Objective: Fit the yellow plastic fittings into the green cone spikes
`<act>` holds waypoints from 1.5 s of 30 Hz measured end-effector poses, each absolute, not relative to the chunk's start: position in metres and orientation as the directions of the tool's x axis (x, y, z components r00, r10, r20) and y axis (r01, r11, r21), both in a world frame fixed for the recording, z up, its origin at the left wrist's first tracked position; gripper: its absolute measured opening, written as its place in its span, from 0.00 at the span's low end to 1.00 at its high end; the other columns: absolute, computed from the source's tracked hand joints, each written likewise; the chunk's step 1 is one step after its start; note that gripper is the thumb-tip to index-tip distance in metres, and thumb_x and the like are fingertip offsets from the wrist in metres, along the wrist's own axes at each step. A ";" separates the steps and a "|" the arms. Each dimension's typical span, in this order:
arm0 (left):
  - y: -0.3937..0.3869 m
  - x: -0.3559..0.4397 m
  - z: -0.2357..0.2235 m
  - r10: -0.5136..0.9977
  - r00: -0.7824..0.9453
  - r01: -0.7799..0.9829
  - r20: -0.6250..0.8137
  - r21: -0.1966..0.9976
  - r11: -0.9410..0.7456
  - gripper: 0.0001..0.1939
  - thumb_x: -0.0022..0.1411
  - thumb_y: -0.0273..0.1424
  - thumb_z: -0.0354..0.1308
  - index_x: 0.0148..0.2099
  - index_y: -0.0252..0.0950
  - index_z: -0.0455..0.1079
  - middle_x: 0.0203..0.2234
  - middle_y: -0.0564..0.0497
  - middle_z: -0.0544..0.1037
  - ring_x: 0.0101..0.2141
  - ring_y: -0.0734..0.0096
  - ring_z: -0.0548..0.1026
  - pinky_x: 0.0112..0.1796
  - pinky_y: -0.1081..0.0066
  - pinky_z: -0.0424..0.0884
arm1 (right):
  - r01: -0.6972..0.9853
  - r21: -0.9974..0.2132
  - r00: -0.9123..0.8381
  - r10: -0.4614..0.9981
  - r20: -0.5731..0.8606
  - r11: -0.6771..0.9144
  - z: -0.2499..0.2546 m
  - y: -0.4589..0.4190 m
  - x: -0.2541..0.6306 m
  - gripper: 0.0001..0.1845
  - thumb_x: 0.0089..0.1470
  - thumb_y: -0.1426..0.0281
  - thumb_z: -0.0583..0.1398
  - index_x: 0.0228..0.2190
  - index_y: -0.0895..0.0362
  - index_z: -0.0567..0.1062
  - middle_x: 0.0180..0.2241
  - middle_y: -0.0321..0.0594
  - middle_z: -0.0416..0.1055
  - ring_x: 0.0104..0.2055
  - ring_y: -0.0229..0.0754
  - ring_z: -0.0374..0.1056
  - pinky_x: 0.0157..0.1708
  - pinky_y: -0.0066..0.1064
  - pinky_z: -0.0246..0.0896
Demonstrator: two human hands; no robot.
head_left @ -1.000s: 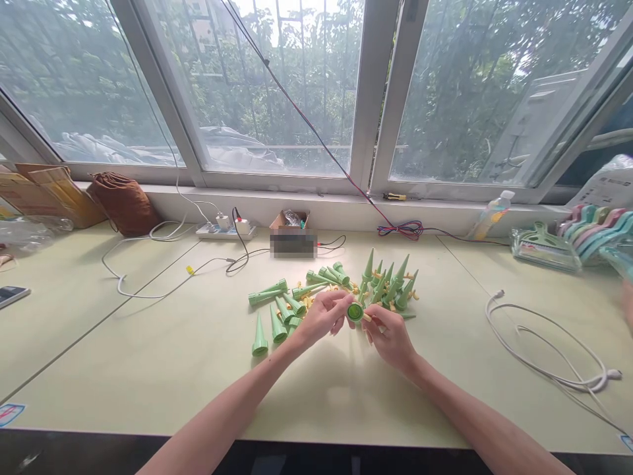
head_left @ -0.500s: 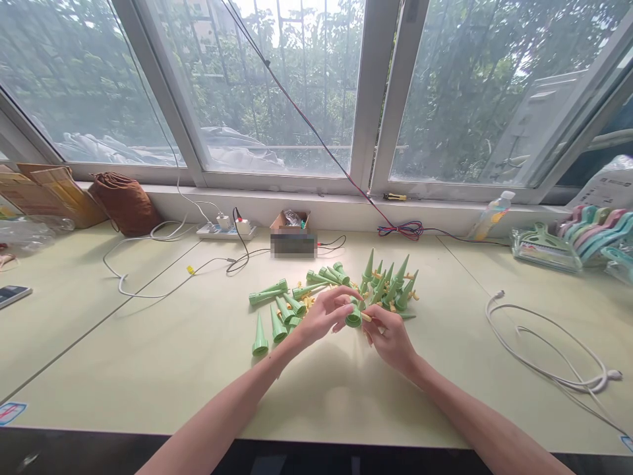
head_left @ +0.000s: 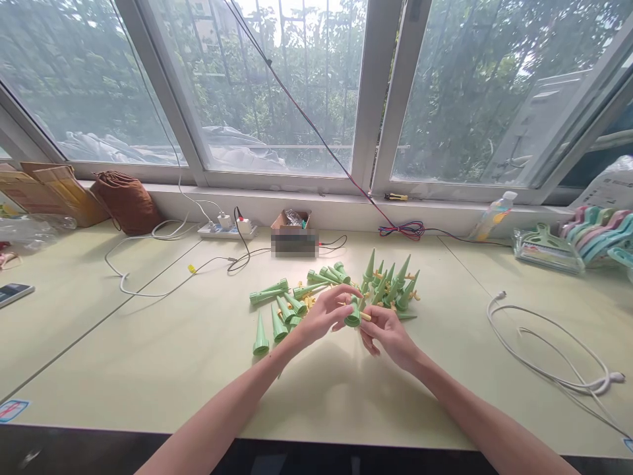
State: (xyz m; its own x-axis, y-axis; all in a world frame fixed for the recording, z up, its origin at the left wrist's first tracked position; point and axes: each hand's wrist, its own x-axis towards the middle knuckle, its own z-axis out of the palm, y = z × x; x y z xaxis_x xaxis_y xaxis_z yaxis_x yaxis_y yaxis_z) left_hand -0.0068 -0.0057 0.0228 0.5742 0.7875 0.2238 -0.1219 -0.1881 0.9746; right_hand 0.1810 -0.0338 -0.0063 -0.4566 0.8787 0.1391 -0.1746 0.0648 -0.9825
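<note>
My left hand [head_left: 324,315] and my right hand [head_left: 388,335] meet over the middle of the pale green table [head_left: 148,356]. Together they pinch one green plastic cone spike [head_left: 354,313] with a small yellow peg [head_left: 365,316] sticking out of its side toward my right fingers. Just behind my hands lies a heap of the same green cones: some lying flat [head_left: 277,297] on the left, others standing point up [head_left: 390,284] on the right, with small yellow pieces scattered among them.
A small box [head_left: 291,234] and a power strip [head_left: 226,229] with cables sit by the window sill. A brown pouch [head_left: 126,201] and cardboard are at far left, a white cable [head_left: 548,349] at right, a bottle [head_left: 489,214] and pastel clips [head_left: 588,234] at far right.
The cone has turned in my fingers: a second ago its round open end faced me, now it is seen from the side. My hands stay in the same spot.
</note>
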 end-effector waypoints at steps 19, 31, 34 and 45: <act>-0.005 -0.003 0.020 0.845 0.513 -0.078 0.148 0.989 -0.125 0.17 0.66 0.43 0.52 0.41 0.33 0.71 0.24 0.54 0.64 0.22 0.76 0.66 0.21 0.76 0.60 | -0.273 -0.958 -0.501 0.863 0.062 -0.090 -0.010 -0.030 0.181 0.19 0.57 0.56 0.64 0.26 0.57 0.68 0.13 0.25 0.58 0.12 0.29 0.50 0.13 0.24 0.44; -0.005 -0.005 0.021 0.804 0.568 -0.126 0.175 0.984 -0.125 0.18 0.63 0.44 0.57 0.45 0.34 0.71 0.26 0.53 0.66 0.23 0.76 0.66 0.20 0.77 0.61 | -0.357 -0.916 -0.573 0.818 0.058 -0.185 -0.005 -0.030 0.183 0.19 0.56 0.57 0.65 0.24 0.58 0.69 0.14 0.26 0.56 0.13 0.28 0.47 0.12 0.24 0.44; -0.006 -0.006 0.022 0.791 0.581 -0.135 0.191 0.981 -0.137 0.18 0.63 0.43 0.58 0.46 0.34 0.71 0.28 0.52 0.64 0.25 0.76 0.66 0.21 0.78 0.61 | -0.373 -0.905 -0.586 0.808 0.057 -0.206 -0.006 -0.030 0.184 0.18 0.56 0.58 0.65 0.24 0.58 0.69 0.14 0.26 0.55 0.13 0.29 0.46 0.12 0.23 0.43; -0.006 -0.007 0.021 0.743 0.613 -0.161 0.267 0.964 -0.214 0.17 0.65 0.41 0.57 0.50 0.36 0.70 0.35 0.50 0.69 0.21 0.82 0.64 0.21 0.76 0.61 | -0.390 -0.885 -0.609 0.792 0.043 -0.252 -0.006 -0.026 0.189 0.19 0.57 0.60 0.65 0.24 0.58 0.67 0.13 0.24 0.51 0.14 0.28 0.44 0.13 0.24 0.36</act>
